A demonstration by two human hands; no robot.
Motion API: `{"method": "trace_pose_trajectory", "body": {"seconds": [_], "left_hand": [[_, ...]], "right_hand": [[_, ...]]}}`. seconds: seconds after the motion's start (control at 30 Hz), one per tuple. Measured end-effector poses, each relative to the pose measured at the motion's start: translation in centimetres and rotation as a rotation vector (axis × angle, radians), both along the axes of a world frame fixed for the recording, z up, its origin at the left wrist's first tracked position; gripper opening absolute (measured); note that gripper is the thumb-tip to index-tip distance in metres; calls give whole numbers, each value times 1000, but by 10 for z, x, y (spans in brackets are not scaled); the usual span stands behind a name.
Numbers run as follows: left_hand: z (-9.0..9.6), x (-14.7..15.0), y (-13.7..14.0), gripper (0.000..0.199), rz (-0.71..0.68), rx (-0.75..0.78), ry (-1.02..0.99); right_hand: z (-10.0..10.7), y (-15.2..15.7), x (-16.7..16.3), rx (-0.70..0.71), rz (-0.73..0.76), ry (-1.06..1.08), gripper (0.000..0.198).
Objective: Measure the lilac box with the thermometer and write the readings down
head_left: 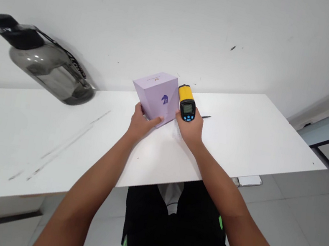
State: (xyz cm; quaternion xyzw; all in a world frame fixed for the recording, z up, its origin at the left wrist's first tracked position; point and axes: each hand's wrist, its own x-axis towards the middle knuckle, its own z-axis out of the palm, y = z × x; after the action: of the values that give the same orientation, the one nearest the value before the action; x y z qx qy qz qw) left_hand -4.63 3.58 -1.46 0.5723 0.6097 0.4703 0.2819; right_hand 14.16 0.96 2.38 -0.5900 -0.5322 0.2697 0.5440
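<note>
A pale purple box (pixel 159 96) with a dark horse-head emblem stands on the white table, turned at an angle. My left hand (pixel 142 122) grips its lower left corner, the thumb across the front face. In my right hand (pixel 191 128) is a yellow and black infrared thermometer (pixel 186 102), its small screen and blue buttons facing me. The thermometer is beside the box's right side; I cannot tell if they touch. A dark, thin pen-like thing (pixel 206 117) lies just behind my right hand, partly hidden by it.
A large grey see-through bottle (pixel 55 67) with a black cap and strap stands at the left by the wall (pixel 175 23). The white table (pixel 238 140) has dark scuff marks on its left part. Its front edge runs close to my body.
</note>
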Motion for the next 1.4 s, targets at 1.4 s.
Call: {"method": "trace_pose_trajectory", "body": {"seconds": [1.4], "left_hand": [[21, 2, -14, 111, 403, 345, 298]], "right_hand": [[-4, -9, -9, -28, 566, 265, 48]]}}
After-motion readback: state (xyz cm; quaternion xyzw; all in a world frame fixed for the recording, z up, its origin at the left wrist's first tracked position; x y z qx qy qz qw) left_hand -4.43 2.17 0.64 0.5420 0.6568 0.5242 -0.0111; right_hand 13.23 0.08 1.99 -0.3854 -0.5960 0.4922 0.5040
